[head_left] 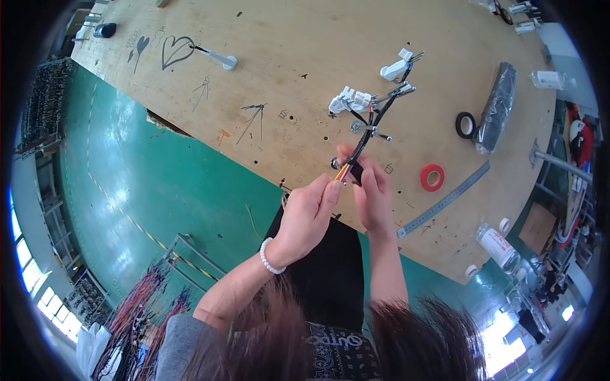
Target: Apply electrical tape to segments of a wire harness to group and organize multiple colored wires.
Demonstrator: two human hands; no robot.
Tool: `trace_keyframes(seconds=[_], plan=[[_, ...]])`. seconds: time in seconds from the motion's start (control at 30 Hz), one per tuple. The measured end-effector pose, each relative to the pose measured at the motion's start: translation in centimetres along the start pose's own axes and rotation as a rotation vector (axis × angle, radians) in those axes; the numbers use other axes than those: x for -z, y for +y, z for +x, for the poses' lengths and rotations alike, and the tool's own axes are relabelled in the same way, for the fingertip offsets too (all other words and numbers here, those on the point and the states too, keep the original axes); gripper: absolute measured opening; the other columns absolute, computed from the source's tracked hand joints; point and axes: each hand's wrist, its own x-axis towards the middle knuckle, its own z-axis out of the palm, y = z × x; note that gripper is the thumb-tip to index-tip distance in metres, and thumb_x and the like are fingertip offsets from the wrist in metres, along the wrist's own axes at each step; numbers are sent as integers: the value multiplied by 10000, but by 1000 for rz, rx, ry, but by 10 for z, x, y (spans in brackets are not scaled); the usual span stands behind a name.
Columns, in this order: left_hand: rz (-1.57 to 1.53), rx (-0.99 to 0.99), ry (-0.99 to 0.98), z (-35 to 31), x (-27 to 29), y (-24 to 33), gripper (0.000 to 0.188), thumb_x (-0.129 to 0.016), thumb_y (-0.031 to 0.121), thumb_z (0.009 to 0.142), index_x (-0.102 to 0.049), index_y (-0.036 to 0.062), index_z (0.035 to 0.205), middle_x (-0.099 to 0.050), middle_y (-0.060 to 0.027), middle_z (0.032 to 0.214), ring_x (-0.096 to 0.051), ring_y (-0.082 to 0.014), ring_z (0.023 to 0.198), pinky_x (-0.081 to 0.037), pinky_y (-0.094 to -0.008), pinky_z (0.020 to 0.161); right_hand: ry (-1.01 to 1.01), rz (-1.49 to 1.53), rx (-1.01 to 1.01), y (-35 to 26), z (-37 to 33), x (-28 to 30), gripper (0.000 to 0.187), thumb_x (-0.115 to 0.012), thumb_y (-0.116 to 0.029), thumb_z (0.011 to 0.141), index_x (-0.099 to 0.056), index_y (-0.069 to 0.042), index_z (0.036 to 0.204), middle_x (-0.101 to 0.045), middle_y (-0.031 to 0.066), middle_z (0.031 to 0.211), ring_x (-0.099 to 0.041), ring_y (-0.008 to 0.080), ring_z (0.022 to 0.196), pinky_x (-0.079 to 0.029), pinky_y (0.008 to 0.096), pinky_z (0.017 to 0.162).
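From the head camera we see our left hand (pixel 310 213) pinching the near end of a wire harness (pixel 372 117), fingers narrowed on its coloured strands, while our right hand (pixel 372 190) closes around the black-wrapped part just beside it; the rest of the harness runs up across the plywood bench (pixel 267 76) to white connectors (pixel 351 100). We judge we are mid-way through binding the bundle's end, and the next move calls for keeping the strands taut and together; red tape (pixel 432 177) and black tape (pixel 465 124) lie to the right.
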Motion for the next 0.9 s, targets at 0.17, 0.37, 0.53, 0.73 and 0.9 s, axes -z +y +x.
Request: trace_keyframes(seconds=[0.17, 0.37, 0.53, 0.73, 0.9], plan=[[147, -154, 70, -1, -2, 0, 216, -483, 166, 984, -482, 13, 832, -533, -170, 622, -542, -354, 540, -404, -431, 493, -115, -622, 214, -54, -24, -17, 227, -525, -217, 981, -574, -15, 887, -547, 68, 997, -538, 129, 889, -423, 273, 816], [134, -128, 22, -2, 4, -2, 195, -476, 163, 982, -500, 20, 851, -556, -167, 642, -552, -378, 563, -415, -449, 511, 381, -532, -65, -23, 4, -30, 341, -709, -184, 862, -553, -31, 1124, -538, -8, 911, -497, 92, 900, -416, 274, 799], [-157, 89, -171, -1, 20, -6, 346, -443, 254, 1017, -507, 17, 773, -437, -63, 588, -419, -172, 531, -366, -327, 533, -10, -26, -148, 6, 19, -5, 497, -671, -364, 879, -580, 1, 1203, -565, 146, 1223, -501, 216, 1173, -377, 371, 1000], [-323, 83, -176, -2, 25, -8, 374, -413, 297, 1036, -482, 46, 767, -373, 32, 684, -319, -67, 615, -297, -240, 544, -169, -208, -63, 8, 12, 14, 603, -615, -440, 905, -542, 44, 1258, -522, 200, 1345, -513, 301, 1246, -356, 446, 1079], [-299, 38, -154, 1, 36, -4, 373, -420, 298, 1033, -473, 50, 759, -365, 53, 681, -305, -61, 614, -286, -237, 542, -249, -184, -87, 1, 21, 9, 561, -600, -378, 928, -505, 31, 1300, -539, 171, 1332, -542, 280, 1216, -394, 419, 1056]])
